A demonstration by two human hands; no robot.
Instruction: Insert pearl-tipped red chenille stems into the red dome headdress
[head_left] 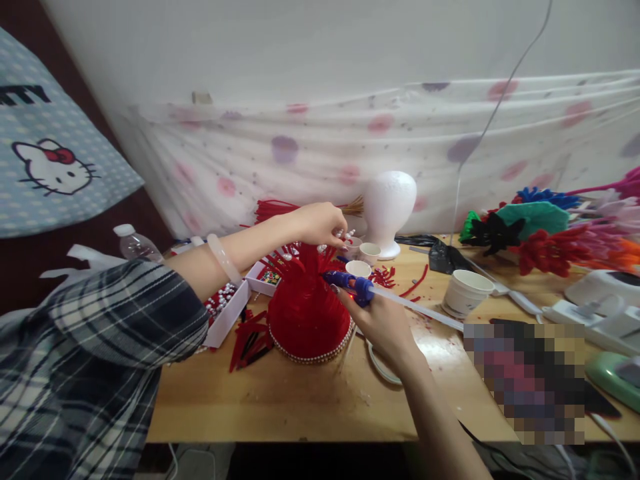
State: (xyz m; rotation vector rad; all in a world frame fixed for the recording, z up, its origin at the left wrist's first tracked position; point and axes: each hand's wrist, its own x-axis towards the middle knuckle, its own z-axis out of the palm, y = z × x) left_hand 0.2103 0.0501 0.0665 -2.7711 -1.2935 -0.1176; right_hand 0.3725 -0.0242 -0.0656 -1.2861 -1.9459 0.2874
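Note:
A red dome-shaped headpiece (310,320) stands on the table, edged below with a string of pearls and topped with a spray of thin red strands. Some strands carry white pearls. Above its right side, my left hand (323,225) is closed with fingertips pinched beside a few pearls (349,235); what lies between them is too small to make out. My right hand (383,327) is wrapped round a blue hot glue gun (353,285), its nozzle pointing left at the base of the strands. A long translucent glue stick (420,308) sticks out from the gun's back.
A white foam head (390,210) stands behind, near small paper cups (359,269) and a larger paper cup (467,293). At left is a white box (233,313) with pearls. Fuzzy flowers (545,257), a power strip (590,323) and a pixelated patch occupy the right.

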